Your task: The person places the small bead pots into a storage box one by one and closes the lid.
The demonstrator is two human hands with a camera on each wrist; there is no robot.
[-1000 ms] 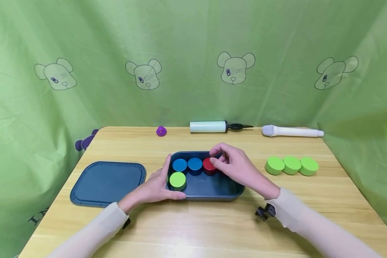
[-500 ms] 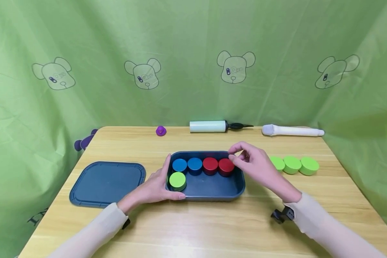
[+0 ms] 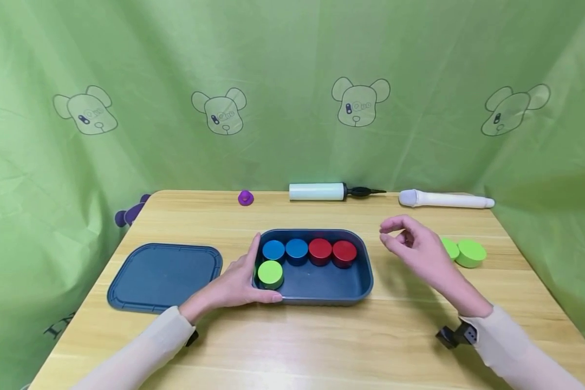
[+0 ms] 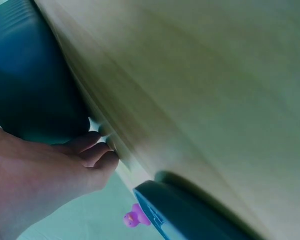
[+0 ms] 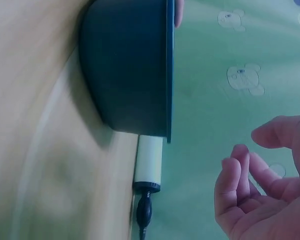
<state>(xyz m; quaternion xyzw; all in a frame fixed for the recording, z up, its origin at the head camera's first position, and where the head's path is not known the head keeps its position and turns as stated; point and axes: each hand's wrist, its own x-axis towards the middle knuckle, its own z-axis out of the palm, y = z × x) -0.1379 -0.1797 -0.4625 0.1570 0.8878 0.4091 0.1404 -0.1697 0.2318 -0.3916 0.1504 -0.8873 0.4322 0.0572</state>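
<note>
My left hand [image 3: 235,281] holds the left end of a dark blue plastic box [image 3: 317,297], its thumb along the near side. Inside, two blue round blocks [image 3: 297,251] and two red round blocks [image 3: 344,253] stand in a row along the far wall. A green round block [image 3: 270,274] sits in front of the leftmost blue one. My right hand [image 3: 416,249] hovers right of the box with nothing in it; in the right wrist view its thumb and fingertips are apart. Beyond it, green round blocks [image 3: 471,253] on the table are partly hidden by the hand.
A dark blue lid [image 3: 166,277] lies flat on the table left of the box. Along the back edge are a small purple knob-like piece [image 3: 246,198], a pale cylinder with a black nozzle [image 3: 317,192] and a white microphone-shaped object [image 3: 446,199]. A green curtain hangs behind.
My right hand has let go of a red block in the box, uncovering both red ones. It has moved right toward the green blocks. My left hand stays on the box.
</note>
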